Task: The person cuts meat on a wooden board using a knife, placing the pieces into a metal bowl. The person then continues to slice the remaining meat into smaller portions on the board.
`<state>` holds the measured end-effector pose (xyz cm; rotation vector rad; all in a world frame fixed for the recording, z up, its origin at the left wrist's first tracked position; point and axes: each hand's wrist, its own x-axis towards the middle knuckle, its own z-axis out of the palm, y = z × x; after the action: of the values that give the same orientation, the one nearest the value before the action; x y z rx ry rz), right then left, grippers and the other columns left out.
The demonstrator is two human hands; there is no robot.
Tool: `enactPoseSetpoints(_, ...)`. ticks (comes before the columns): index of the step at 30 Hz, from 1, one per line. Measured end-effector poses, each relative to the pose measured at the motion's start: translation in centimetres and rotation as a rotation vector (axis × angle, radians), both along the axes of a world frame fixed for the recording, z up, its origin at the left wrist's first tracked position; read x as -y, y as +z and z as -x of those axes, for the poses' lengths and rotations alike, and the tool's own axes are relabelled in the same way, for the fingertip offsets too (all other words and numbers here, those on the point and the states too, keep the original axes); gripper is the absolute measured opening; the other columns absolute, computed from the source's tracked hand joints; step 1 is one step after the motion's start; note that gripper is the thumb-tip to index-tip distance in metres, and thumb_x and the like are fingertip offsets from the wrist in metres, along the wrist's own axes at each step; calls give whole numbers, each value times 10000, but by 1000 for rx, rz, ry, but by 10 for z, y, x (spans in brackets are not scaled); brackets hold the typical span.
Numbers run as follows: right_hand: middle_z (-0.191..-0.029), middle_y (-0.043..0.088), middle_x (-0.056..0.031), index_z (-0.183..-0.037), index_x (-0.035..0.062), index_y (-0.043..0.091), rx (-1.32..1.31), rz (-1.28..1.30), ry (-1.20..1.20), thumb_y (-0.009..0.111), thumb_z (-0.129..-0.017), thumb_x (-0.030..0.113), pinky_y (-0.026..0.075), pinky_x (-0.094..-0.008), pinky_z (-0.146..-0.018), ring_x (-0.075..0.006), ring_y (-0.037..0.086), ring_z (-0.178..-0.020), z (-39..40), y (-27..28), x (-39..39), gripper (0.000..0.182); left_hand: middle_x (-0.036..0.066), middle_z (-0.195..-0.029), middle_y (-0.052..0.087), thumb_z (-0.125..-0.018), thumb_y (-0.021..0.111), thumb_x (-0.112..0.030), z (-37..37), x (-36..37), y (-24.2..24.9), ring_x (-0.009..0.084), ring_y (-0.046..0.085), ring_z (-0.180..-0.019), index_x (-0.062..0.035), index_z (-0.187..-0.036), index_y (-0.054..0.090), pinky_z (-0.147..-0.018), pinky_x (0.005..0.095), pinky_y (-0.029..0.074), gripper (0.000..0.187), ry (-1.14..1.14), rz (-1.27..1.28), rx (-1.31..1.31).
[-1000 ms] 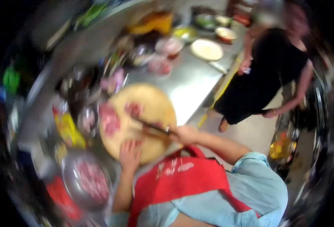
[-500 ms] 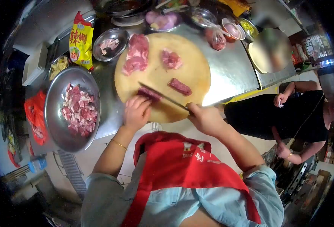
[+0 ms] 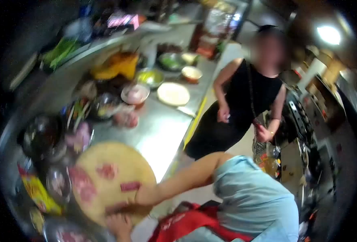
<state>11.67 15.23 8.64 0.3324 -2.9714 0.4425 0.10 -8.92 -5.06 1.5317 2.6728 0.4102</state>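
The head view is blurred by motion. On the round cutting board (image 3: 140, 167) lie a large slab of pink meat (image 3: 81, 183), a smaller chunk of meat (image 3: 107, 171) and a dark red meat strip (image 3: 130, 186). My right hand (image 3: 147, 195) is closed around the knife (image 3: 124, 206), whose smeared dark blade lies low over the board. My left hand (image 3: 120, 225) is at the board's near edge, its fingers curled beside the blade against another meat strip that is mostly hidden by hand and blur.
A metal bowl of cut meat (image 3: 71, 236) stands at the bottom left, near a yellow packet (image 3: 39, 191) and a small metal bowl (image 3: 58, 183). Bowls and a white plate (image 3: 173, 94) line the steel counter (image 3: 144, 125). A person in black (image 3: 237, 109) stands right of the counter.
The view has swung up and to the right, so the board now sits lower left and the other person shows more fully. Both hands remain at the board with the knife.
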Motion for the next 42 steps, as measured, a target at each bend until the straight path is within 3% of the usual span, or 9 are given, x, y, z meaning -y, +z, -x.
enactPoseSetpoints(2, -667, 621, -108, -999, 136, 598, 317, 13, -89, 497, -813, 168, 501, -484, -562, -274, 641, -598, 21, -14, 14, 215, 155, -1016, 620, -792, 623, -407, -10, -25, 77, 344, 561, -1001, -101, -1016, 676, -897, 472, 431, 382, 27, 230, -31)
enactPoseSetpoints(5, -758, 632, -160, -1257, 203, 481, 438, 120, -27, 458, -880, 237, 497, -498, -581, -386, 633, -665, 73, -32, 43, 379, 148, -1028, 603, -776, 614, -430, -4, -9, 48, 346, 537, -1027, -60, -995, 655, -911, 488, 414, 432, -29, 111, -148)
enactPoseSetpoints(11, -882, 659, -213, -1055, 24, 598, 181, 223, -17, 544, -838, 270, 512, -478, -742, -397, 639, -816, 31, -76, -4, 332, 144, -1023, 619, -790, 639, -273, -11, -15, 56, 360, 556, -984, -52, -965, 652, -885, 488, 439, 283, -146, -265, -193)
enactPoseSetpoints(19, -891, 637, -234, -1046, 30, 560, 359, 716, -489, 520, -840, 239, 492, -468, -739, -397, 621, -828, -60, -45, -49, 295, 119, -1068, 619, -788, 651, -203, 10, -17, 33, 370, 562, -972, -73, -1158, 602, -876, 488, 445, 396, -383, -446, -118)
enactPoseSetpoints(21, -880, 632, -235, -1051, 37, 554, 284, 749, -555, 519, -842, 252, 492, -476, -721, -401, 620, -814, -65, -55, -32, 302, 167, -1101, 604, -752, 685, -206, -3, -17, 42, 398, 554, -985, -49, -1203, 572, -892, 489, 440, 490, -61, -449, -43)
enactPoseSetpoints(25, -884, 601, -235, -1116, 79, 443, 90, 668, -597, 496, -846, 225, 483, -502, -682, -421, 606, -799, -95, -47, -5, 311, 269, -1164, 556, -679, 747, -215, 34, -20, 25, 445, 534, -1030, 6, -1263, 507, -917, 483, 436, 669, -123, -209, 168)
enactPoseSetpoints(29, -870, 584, -231, -1073, 81, 435, 46, 723, -560, 501, -841, 209, 476, -508, -676, -421, 601, -793, -107, -43, 8, 273, 158, -1052, 653, -835, 615, -203, 21, -31, 80, 361, 606, -964, -109, -1098, 649, -862, 432, 479, 281, -269, 29, 231)
enactPoseSetpoints(37, -902, 615, -219, -1328, 112, 411, -171, 805, -472, 554, -787, 230, 491, -495, -700, -398, 613, -801, -109, -41, 6, 572, 168, -877, 648, -854, 629, -168, -4, -45, 94, 299, 615, -831, -5, -1014, 633, -795, 379, 494, 229, -90, -157, 96)
enactPoseSetpoints(42, -1065, 609, -168, -1324, 118, 455, -91, 305, -300, 585, -809, 175, 490, -478, -769, -372, 612, -865, -63, -42, 8, 535, 163, -972, 604, -898, 564, -51, -1, -49, 60, 245, 578, -833, 32, -1179, 525, -804, 364, 482, 296, -300, -348, 239)
